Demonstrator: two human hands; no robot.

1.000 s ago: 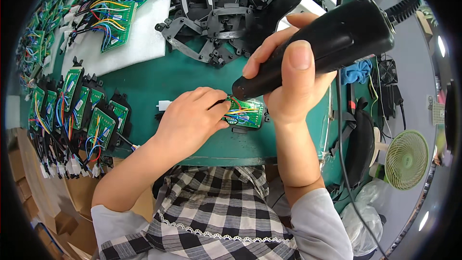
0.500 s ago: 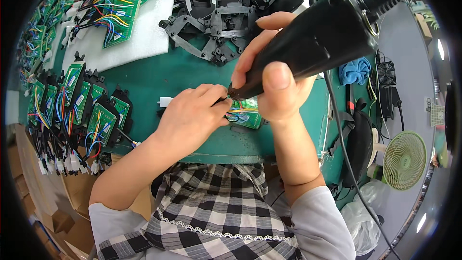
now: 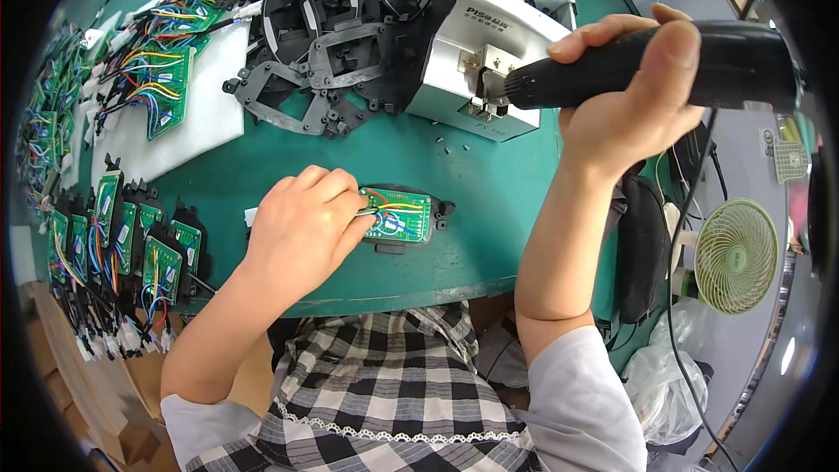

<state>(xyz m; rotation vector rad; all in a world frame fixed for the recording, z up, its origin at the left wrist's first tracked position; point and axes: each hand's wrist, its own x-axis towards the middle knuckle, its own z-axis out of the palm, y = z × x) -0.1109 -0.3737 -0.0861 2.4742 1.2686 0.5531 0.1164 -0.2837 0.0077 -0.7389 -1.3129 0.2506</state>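
My right hand (image 3: 634, 114) is wrapped round a black electric screwdriver (image 3: 738, 65), which lies almost level. Its tip reaches the metal pick-up slot on the front of a white screw feeder (image 3: 441, 92); whether a screw sits on the tip is too small to tell. Near the front of the table my left hand (image 3: 301, 223) has its fingers closed on the left end of a green circuit board (image 3: 418, 225) with coloured wires. That board rests in a black plastic bracket (image 3: 444, 209), whose lugs stick out at the right.
Several finished-looking boards in black brackets (image 3: 162, 267) stand at the left edge, cables hanging down. Wired boards (image 3: 166, 92) lie on white foam (image 3: 218, 105). Black plastic frames (image 3: 350, 52) are piled beside the feeder. Small screws (image 3: 447, 150) lie before it. A green fan (image 3: 737, 256) stands right.
My right hand has taken the screwdriver off the board and across to the screw feeder, up and right. The feeder has come into view. My left hand stays at the board.
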